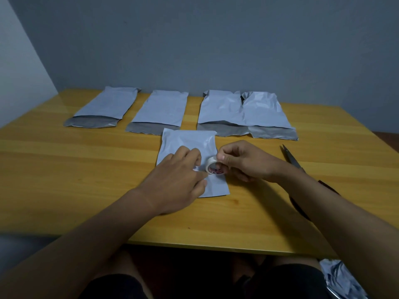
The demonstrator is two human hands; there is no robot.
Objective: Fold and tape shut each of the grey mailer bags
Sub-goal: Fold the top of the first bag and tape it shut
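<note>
A folded grey mailer bag (190, 143) lies flat in the middle of the wooden table (64, 169). My left hand (179, 180) lies on the bag's lower half, fingers pressing down beside the tape. A small white tape roll (212, 167) stands on edge on the bag, and my right hand (239, 160) grips it with thumb and curled fingers. Whether a strip is pulled out is hidden by my fingers. Several more mailer bags with open flaps lie in a row behind, such as one at the far left (105, 106) and one at the right (265, 113).
Scissors (291, 158) lie on the table right of my right forearm, partly hidden by it. A grey wall stands close behind the row of bags. More grey plastic (339, 279) shows below the table's front edge at the lower right, by my knees.
</note>
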